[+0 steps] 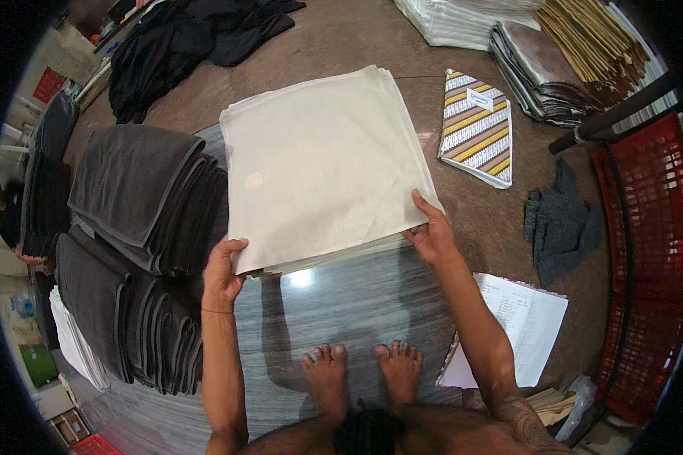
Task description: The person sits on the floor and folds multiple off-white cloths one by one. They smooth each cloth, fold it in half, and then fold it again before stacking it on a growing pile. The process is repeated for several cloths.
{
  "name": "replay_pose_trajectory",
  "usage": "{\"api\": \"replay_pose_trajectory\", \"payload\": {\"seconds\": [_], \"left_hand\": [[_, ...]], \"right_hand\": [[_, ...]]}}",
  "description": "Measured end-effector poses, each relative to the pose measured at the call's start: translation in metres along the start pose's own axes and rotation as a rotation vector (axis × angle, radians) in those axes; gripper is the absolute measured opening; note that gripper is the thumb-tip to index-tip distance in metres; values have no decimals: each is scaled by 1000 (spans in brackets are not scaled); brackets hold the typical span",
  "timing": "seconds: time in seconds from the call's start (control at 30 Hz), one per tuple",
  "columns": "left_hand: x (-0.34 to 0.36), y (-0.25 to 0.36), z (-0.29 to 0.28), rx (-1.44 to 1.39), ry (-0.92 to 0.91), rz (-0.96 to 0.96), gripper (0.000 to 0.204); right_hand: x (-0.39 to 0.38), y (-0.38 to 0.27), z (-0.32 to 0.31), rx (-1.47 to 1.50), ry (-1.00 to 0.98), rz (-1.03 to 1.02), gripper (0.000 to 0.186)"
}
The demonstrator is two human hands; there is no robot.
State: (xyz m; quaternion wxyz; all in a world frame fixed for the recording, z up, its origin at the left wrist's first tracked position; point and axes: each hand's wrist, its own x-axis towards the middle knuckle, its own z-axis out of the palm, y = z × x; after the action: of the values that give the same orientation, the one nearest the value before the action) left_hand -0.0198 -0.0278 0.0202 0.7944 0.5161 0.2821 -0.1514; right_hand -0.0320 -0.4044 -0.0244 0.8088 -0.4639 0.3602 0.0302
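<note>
- Head view: the left hand [225, 271] is gripping the near left corner of a cream cloth stack [322, 163], thumb lying on top.
- The right hand [432, 236] is holding the near right corner, thumb above, fingers tucking underneath.
- The stack is spanning a grey streaked panel [334, 303] and the brown surface [357, 45] beyond, beyond the feet [326, 379].
- Dark grey folded cloths [133, 178] are lying leftward; a striped piece [476, 129] is lying just right.
</note>
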Motion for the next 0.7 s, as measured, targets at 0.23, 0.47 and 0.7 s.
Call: {"api": "replay_pose_trajectory", "payload": {"seconds": [0.23, 0.47, 0.7], "left_hand": [[18, -32, -14, 401, 128, 196, 26], [-53, -11, 2, 660, 295, 415, 31], [-82, -91, -59, 962, 386, 409, 45]], "right_hand": [[3, -38, 0, -218, 13, -99, 37], [-61, -56, -23, -260, -152, -151, 44], [-40, 2, -82, -313, -172, 50, 42]]}}
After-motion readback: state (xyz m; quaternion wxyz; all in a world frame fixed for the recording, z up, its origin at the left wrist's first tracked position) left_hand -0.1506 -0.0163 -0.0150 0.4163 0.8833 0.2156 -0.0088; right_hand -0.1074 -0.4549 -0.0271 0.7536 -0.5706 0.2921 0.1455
